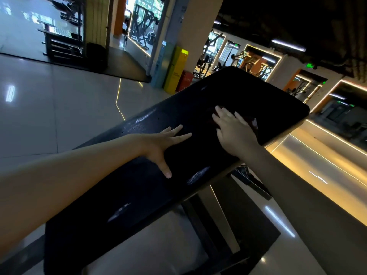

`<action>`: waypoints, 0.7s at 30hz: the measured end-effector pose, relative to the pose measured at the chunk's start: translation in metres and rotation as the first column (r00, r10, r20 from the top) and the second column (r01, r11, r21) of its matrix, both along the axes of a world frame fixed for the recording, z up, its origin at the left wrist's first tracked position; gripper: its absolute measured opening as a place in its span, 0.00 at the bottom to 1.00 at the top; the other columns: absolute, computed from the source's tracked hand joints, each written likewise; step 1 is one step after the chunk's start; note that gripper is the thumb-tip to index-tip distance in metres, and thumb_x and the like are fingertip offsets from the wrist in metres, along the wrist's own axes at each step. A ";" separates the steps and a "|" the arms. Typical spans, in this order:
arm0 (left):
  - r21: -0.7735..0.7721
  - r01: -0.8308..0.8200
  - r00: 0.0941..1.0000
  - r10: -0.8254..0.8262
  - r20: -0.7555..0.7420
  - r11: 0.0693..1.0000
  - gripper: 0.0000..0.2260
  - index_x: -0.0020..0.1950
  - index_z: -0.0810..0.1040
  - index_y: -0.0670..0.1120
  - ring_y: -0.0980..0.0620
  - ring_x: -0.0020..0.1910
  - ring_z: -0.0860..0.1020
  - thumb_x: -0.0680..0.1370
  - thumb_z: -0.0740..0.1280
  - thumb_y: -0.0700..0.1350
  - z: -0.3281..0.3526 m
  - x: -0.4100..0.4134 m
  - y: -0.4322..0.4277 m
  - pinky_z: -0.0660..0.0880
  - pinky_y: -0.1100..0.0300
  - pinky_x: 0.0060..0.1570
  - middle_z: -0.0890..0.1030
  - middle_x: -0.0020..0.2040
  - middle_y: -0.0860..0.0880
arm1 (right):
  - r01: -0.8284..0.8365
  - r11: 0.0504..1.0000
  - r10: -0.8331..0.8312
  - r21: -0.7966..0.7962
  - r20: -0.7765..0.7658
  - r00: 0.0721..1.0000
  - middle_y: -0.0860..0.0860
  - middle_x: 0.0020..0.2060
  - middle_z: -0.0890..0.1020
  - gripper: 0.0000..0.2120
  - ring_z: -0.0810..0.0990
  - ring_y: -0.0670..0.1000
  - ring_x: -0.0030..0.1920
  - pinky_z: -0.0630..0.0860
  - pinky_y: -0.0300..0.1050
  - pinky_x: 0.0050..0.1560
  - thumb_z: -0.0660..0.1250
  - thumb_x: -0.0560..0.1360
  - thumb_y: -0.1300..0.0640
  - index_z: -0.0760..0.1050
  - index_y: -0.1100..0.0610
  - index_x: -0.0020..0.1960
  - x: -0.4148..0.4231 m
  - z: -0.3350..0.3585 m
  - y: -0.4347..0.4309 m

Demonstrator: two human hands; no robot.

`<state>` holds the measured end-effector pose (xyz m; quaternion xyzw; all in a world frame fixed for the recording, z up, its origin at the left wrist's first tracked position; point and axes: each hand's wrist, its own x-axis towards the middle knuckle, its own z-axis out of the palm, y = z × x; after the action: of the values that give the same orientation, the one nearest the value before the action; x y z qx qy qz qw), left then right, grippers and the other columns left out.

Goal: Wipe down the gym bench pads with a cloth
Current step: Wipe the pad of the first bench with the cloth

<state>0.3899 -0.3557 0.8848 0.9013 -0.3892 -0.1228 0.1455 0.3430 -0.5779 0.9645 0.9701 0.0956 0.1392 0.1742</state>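
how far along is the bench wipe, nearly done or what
Roughly midway, judging by one view. Done: glossy patches on the pad near and mid-length may be damp from wiping, or just reflections. In hand: the right hand presses the cloth flat near the far end; the left hand rests flat mid-pad. Left: the far edge beyond the cloth; other pads aren't visible.

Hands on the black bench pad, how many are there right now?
2. The left hand lies flat, fingers spread, midway along the black vinyl bench pad; the right hand presses a dark reddish cloth nearer its far end.
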 end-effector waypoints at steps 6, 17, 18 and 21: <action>-0.017 -0.013 1.000 0.013 -0.002 1.000 0.59 0.75 0.34 0.63 0.47 0.76 0.32 0.64 0.79 0.57 0.000 -0.004 0.001 0.46 0.36 0.74 0.30 0.76 0.54 | -0.046 0.994 0.056 0.095 -0.113 0.992 0.49 0.78 0.54 0.21 0.49 0.48 0.78 0.43 0.49 0.76 0.51 0.84 0.54 0.62 0.56 0.75 -0.017 -0.009 0.016; 0.004 0.017 1.000 -0.017 0.010 1.000 0.62 0.77 0.33 0.54 0.47 0.76 0.33 0.63 0.79 0.58 -0.009 -0.008 0.017 0.45 0.40 0.75 0.29 0.76 0.52 | -0.229 0.972 0.223 -0.054 -0.094 0.970 0.53 0.74 0.66 0.29 0.64 0.52 0.74 0.52 0.48 0.72 0.46 0.77 0.49 0.71 0.59 0.70 -0.054 -0.049 0.022; -0.006 0.009 1.000 -0.009 0.016 1.000 0.63 0.77 0.32 0.51 0.47 0.76 0.33 0.62 0.79 0.58 -0.011 -0.007 0.017 0.45 0.42 0.75 0.30 0.76 0.51 | -0.232 0.969 0.225 -0.091 -0.081 0.971 0.54 0.72 0.69 0.27 0.68 0.52 0.72 0.56 0.48 0.72 0.47 0.77 0.49 0.73 0.59 0.69 -0.052 -0.047 0.019; -0.003 0.012 1.000 -0.012 0.021 1.000 0.64 0.77 0.32 0.48 0.48 0.75 0.32 0.62 0.79 0.59 -0.013 -0.005 0.016 0.43 0.45 0.76 0.30 0.76 0.51 | -0.231 0.965 0.222 -0.125 -0.077 0.972 0.53 0.71 0.70 0.26 0.69 0.51 0.71 0.58 0.47 0.72 0.49 0.76 0.50 0.73 0.57 0.68 -0.041 -0.040 0.012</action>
<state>0.3844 -0.3399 0.8714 0.8999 -0.3964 -0.1135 0.1420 0.3022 -0.5658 0.9242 0.9429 0.2203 0.1212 0.2183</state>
